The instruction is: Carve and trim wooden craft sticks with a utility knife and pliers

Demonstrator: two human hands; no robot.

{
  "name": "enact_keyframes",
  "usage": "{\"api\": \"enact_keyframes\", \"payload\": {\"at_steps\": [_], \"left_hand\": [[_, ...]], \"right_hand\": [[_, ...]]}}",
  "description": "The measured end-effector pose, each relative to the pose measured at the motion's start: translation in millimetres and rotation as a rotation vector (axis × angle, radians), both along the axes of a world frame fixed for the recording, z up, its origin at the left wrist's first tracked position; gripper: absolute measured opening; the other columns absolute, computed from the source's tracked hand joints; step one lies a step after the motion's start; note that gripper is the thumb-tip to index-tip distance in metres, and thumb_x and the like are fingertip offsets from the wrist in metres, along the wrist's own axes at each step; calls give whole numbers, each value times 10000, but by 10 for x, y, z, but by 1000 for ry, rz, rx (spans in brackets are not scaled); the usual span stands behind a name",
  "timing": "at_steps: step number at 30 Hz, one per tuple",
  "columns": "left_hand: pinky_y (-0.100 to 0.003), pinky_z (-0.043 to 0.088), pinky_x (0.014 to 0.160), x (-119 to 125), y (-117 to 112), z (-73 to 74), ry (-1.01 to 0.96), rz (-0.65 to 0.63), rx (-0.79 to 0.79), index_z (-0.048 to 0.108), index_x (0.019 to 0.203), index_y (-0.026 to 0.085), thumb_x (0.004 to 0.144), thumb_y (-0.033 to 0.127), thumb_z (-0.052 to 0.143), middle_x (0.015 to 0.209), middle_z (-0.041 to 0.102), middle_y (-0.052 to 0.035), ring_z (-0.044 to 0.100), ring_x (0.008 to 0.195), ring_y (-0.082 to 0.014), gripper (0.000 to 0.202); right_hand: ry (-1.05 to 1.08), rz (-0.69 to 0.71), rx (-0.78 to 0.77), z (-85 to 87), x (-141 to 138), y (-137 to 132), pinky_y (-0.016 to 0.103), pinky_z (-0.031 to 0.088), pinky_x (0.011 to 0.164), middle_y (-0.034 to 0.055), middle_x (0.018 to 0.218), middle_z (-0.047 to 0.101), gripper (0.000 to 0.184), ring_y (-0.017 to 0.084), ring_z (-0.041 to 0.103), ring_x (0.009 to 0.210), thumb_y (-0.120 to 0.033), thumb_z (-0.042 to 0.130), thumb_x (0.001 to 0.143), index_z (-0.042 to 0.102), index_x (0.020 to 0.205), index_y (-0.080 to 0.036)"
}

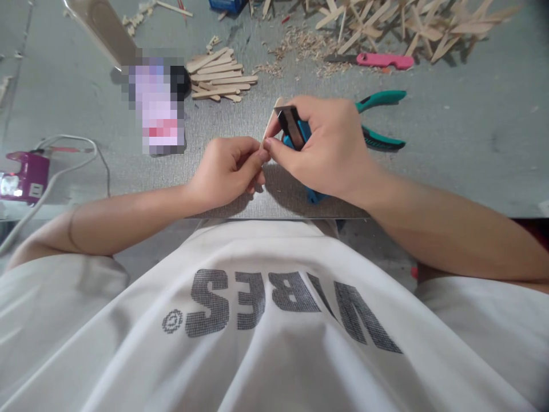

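Even, soft daylight, faint shadows, wide-angle bending at edges, one pixelated patch.

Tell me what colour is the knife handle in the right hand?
The utility knife's handle is blue, clearest in the head view.

Table (472,160): grey top, fills the view, near edge runs left to right.
Mat (141,183): finer grey sheet at near middle, perhaps a cutting mat.
Far right: stick heap (412,23), shavings (300,46), pink knife (384,60).
Far middle: neat stick stack (221,77).
Right: green pliers (380,98).
Left: purple device (23,174), white cable (64,137) beside it.
Light: soft, from above, faint shadows.
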State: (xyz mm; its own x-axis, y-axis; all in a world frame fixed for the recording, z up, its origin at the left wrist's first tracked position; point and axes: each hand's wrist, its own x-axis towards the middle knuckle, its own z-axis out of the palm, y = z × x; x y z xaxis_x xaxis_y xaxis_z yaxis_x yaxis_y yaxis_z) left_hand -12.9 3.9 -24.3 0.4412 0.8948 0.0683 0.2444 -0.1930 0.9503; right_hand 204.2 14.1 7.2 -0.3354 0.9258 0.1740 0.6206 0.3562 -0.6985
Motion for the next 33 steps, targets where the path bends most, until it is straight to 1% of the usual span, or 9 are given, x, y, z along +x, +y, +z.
{"api": "enact_keyframes", "payload": {"at_steps": [6, 10, 15, 18, 21, 23, 25, 29, 33], "left_hand": [[-210, 510, 467, -7, 22, 25, -27, -1, -113, 742, 918, 225, 1173, 532, 798, 690, 805, -22, 666, 508, -113, 403], [-213, 477, 445, -27, 69, 8, -39, 12, -135, 746, 926, 226, 1161, 530, 808, 687, 799, -22, 636, 488, -109, 390], [-238, 487, 469, -69, 135, 11, -15, 38, -116, 735, 917, 230, 1153, 473, 792, 660, 765, -7, 578, 487, -108, 344], [-273, 505, 519, -85, 146, 27, 4, 63, -94, 756, 926, 235, 1155, 401, 735, 621, 703, 10, 546, 508, -123, 283], [-311, 525, 586, -98, 161, 29, 55, 77, -42, 773, 902, 242, 1141, 328, 682, 583, 610, 23, 534, 550, -149, 270], [-326, 511, 604, -111, 188, 33, 109, 72, 8, 778, 880, 248, 1119, 310, 685, 570, 554, 27, 532, 583, -167, 264], [-337, 489, 616, -129, 227, 57, 191, 42, 34, 779, 858, 244, 1093, 271, 689, 564, 529, 27, 540, 610, -181, 253], [-351, 467, 666, -149, 306, 189, 423, -97, -5, 762, 767, 229, 1043, 141, 688, 561, 617, 23, 558, 593, -167, 299], [-341, 466, 652, -123, 350, 322, 549, -136, -106, 726, 672, 236, 1034, 71, 686, 572, 712, 18, 564, 539, -142, 400]], "right_hand": [[59, -18, -75, 70, -28, -4, 440, 623, 975, 67, 996, 837, 98, 273, 731, 937, -270, 742, 1013, 691, 933, -293], [196, -43, -52, 90, -23, -27, 414, 603, 944, 25, 857, 747, 162, 240, 715, 885, -196, 749, 1013, 664, 904, -280], [263, -71, -35, 131, 58, 28, 395, 533, 835, 7, 764, 641, 218, 224, 676, 844, -311, 846, 1020, 672, 890, -292], [150, -96, -37, 152, 133, 117, 413, 496, 819, 26, 792, 671, 287, 223, 652, 833, -343, 911, 989, 670, 841, -291], [6, -95, 37, 147, 213, 209, 414, 477, 811, 45, 894, 751, 302, 204, 638, 826, -279, 909, 974, 645, 826, -278], [-79, -69, 63, 123, 269, 273, 416, 472, 807, 42, 928, 769, 275, 199, 631, 816, -257, 890, 975, 642, 858, -282], [-170, 1, 58, 88, 326, 346, 418, 456, 783, 25, 874, 733, 276, 201, 616, 792, -286, 890, 974, 633, 877, -303], [-385, 215, 14, 40, 428, 481, 413, 369, 684, -14, 714, 586, 265, 179, 514, 661, -330, 837, 976, 592, 876, -335], [-508, 339, -92, 62, 463, 472, 384, 342, 679, -14, 763, 633, 161, 159, 478, 620, -271, 776, 1020, 622, 975, -294]]}}
